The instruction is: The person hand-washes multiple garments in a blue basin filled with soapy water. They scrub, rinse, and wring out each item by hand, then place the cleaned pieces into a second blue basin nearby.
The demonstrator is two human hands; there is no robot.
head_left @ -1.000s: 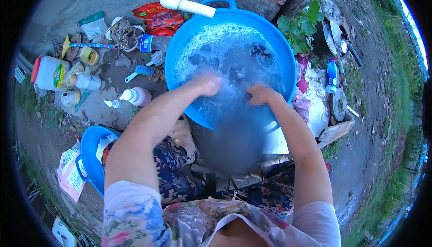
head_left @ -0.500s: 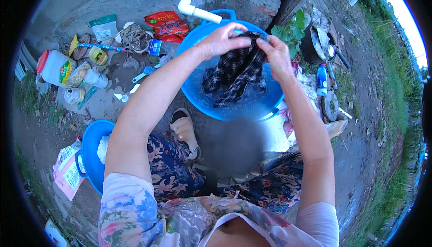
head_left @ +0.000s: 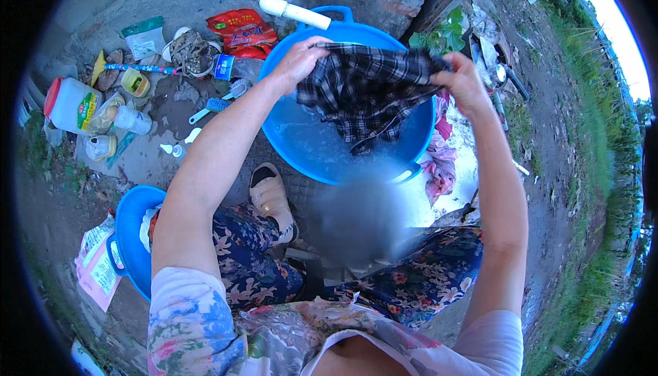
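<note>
A black-and-white plaid garment (head_left: 370, 88) is stretched between my two hands above a large blue tub (head_left: 284, 139) of water. My left hand (head_left: 299, 66) grips its upper left corner, fingers closed on the cloth. At the other end, my right hand (head_left: 465, 86) pinches the upper right edge. The lower folds of the garment hang down over the water, and whether they touch it I cannot tell. A white pipe (head_left: 291, 11) with a bend ends just above the tub's far rim.
Left of the tub lie a blue scrub brush (head_left: 209, 109), a red bag (head_left: 240, 30) and a red-lidded clear jar (head_left: 72, 105). A second blue basin (head_left: 130, 225) with white cloth stands by my left leg. Pink cloth (head_left: 442, 167) lies right of the tub. A grey blur covers part of the lower middle.
My hands have moved apart, the right one outward to the right and the left one slightly left. The bunched plaid garment is now spread wide between them.
</note>
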